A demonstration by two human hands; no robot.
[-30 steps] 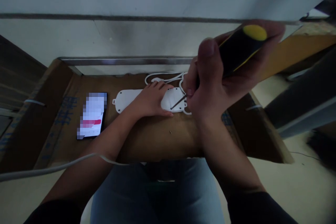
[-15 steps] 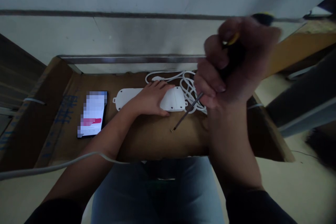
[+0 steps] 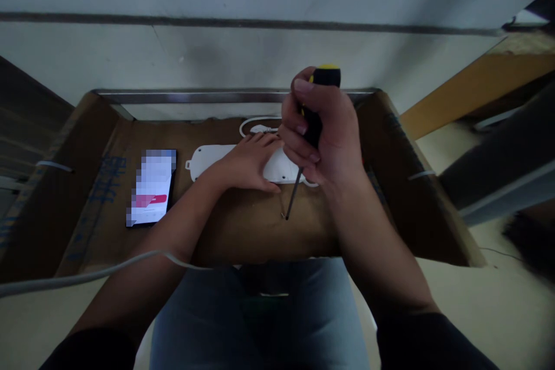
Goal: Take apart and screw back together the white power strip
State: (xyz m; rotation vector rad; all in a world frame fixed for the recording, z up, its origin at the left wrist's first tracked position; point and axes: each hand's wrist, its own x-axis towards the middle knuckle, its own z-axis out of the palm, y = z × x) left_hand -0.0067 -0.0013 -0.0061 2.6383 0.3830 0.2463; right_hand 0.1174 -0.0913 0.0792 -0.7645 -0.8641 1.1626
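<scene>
A white power strip [image 3: 212, 157] lies with its screw-holed side up on the cardboard. My left hand [image 3: 248, 163] lies across its middle, fingers over the far side and thumb at the near edge, gripping it. Raised to the right, my right hand [image 3: 329, 133] is wrapped around the black-and-yellow handle of a screwdriver [image 3: 293, 195]. Its shaft points down, the tip at or beside a small screw [image 3: 283, 215] on the cardboard; contact is unclear. The strip's right end and most of its white cord [image 3: 260, 129] are hidden behind my right hand.
A lit smartphone [image 3: 151, 188] lies to the left in the cardboard box [image 3: 247, 231]. The box's side walls rise left and right, with a metal rail [image 3: 234, 96] along the back. A pale cable [image 3: 87, 279] crosses the front left, over my left forearm.
My right hand has swung left and down with the screwdriver, whose shaft is now steeper. Its tip has shifted slightly down, close to the small screw. My left hand stays on the power strip.
</scene>
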